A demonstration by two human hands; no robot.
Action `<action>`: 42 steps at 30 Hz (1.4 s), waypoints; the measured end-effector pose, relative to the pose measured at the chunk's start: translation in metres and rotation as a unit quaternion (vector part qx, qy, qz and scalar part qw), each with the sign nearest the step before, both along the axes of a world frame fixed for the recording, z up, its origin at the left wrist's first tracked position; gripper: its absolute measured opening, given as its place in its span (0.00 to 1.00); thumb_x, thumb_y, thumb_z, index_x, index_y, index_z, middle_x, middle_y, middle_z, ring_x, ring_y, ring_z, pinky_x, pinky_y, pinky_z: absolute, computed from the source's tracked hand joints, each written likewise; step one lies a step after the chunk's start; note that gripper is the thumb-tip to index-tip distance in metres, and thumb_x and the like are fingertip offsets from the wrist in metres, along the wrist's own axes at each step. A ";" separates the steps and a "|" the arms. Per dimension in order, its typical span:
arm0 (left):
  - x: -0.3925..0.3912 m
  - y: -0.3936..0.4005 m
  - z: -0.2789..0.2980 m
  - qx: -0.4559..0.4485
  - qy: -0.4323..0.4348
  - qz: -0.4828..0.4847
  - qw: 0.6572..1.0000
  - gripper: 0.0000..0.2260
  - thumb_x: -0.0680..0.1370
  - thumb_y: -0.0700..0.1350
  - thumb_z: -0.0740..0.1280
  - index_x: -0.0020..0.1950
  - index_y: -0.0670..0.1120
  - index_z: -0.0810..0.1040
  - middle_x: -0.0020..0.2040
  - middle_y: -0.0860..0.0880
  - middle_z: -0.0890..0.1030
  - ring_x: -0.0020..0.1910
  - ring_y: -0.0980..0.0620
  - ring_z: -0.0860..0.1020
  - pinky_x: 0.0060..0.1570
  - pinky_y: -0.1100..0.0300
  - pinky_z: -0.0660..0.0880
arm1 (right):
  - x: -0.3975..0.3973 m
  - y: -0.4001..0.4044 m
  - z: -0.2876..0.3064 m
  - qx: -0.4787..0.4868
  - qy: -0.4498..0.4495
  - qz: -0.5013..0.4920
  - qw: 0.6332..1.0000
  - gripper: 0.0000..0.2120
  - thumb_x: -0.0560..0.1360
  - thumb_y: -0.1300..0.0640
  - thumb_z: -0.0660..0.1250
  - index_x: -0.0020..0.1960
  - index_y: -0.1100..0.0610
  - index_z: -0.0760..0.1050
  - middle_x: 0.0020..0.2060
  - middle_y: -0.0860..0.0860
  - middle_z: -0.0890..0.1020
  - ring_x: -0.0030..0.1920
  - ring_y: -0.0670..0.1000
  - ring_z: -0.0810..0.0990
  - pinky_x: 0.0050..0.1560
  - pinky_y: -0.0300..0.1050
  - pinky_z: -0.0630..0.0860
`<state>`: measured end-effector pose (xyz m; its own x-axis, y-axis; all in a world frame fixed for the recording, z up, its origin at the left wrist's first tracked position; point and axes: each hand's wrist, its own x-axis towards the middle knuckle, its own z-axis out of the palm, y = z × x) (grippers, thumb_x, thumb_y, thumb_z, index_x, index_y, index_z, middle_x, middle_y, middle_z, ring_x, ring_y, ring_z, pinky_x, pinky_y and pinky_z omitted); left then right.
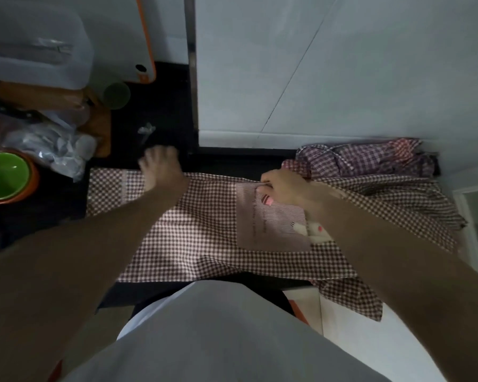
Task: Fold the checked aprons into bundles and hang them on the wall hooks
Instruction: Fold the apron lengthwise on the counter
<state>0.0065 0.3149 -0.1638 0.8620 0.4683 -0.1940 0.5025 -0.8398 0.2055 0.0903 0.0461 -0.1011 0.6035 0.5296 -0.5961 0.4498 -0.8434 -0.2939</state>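
A brown-and-white checked apron (204, 235) lies spread flat across the black counter (166, 111), with a pink pocket (271, 224) on its right half. My left hand (160, 166) rests at the apron's far edge with its fingers spread straight. My right hand (284, 188) pinches the fabric at the pocket's top edge. A second checked apron (370, 158), purple and red, lies crumpled against the wall at the back right.
A green bowl inside an orange one (6, 177) stands at the left edge. Beside it are crumpled plastic bags (53, 147), a wooden board (100, 125), a green cup (116, 95) and a large plastic container (33, 42). White tiled wall (342, 64) rises behind.
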 end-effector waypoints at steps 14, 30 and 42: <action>0.024 -0.148 0.069 -0.198 0.158 -0.210 0.944 0.09 0.84 0.52 0.56 0.56 0.47 0.68 0.54 0.43 0.76 0.50 0.44 0.76 0.50 0.50 0.74 | -0.014 -0.061 0.032 0.123 -0.196 0.003 0.973 0.15 0.80 0.46 0.62 0.63 0.52 0.71 0.59 0.49 0.73 0.62 0.51 0.70 0.64 0.52 0.64; 0.023 -0.156 0.069 -0.215 0.015 -0.036 0.976 0.21 0.81 0.54 0.64 0.31 0.46 0.72 0.30 0.49 0.76 0.32 0.49 0.75 0.34 0.59 0.70 | 0.043 -0.304 0.077 -0.117 -0.107 -0.178 0.971 0.06 0.79 0.61 0.62 0.51 0.61 0.77 0.53 0.59 0.81 0.44 0.54 0.77 0.45 0.44 0.75; 0.026 -0.151 0.070 -0.228 0.040 -0.061 0.971 0.09 0.80 0.50 0.68 0.44 0.48 0.82 0.40 0.47 0.83 0.42 0.45 0.81 0.44 0.57 0.77 | 0.065 -0.378 0.118 -0.007 -0.041 -0.375 0.926 0.33 0.72 0.35 0.70 0.55 0.65 0.81 0.51 0.62 0.83 0.50 0.61 0.82 0.54 0.49 0.77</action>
